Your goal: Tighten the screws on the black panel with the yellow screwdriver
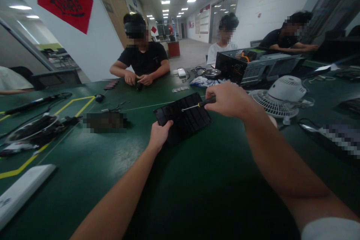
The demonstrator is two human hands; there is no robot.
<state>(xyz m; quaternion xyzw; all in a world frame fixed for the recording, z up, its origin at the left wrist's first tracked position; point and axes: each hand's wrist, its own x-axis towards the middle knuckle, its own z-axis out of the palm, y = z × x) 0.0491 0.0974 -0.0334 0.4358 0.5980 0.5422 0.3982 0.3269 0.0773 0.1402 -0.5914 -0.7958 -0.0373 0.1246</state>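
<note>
A flat black rectangular panel (185, 125) with a ribbed, compartmented face is tilted above the green table. My left hand (160, 134) grips its left edge, thumb on the upper face and fingers hidden underneath. In my right hand (226, 99) is a screwdriver (206, 101) with a black and yellow handle, my fingers closed round it. Its thin metal shaft points left across the panel, and a small bright piece shows at the tip, over the panel's upper middle. Whether the tip touches the panel I cannot tell.
A white fan (284, 95) lies right of my right hand, near an open computer case (247, 67). Left are a pixelated object (105, 122), a cable coil (33, 127) and a white box (25, 191). A person (143, 56) sits opposite; two others sit farther right.
</note>
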